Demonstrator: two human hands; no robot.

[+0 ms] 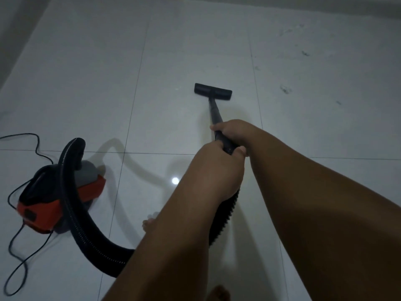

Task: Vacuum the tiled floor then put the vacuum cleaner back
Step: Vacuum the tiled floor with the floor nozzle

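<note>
A black vacuum wand (214,109) runs forward to a flat black floor head (213,91) lying on the white tiled floor (152,61). My right hand (233,132) grips the wand higher up, and my left hand (219,170) grips its lower end just behind. A black ribbed hose (71,205) loops from the wand's end under my left arm to the red, black and grey vacuum cleaner body (58,192) standing at the left.
A thin black power cord (19,263) trails in loops around the vacuum body at the left. Dark specks of dirt (285,89) lie on the tiles at the right. My bare feet (149,222) show beneath my arms. A wall (13,29) borders the floor at far left.
</note>
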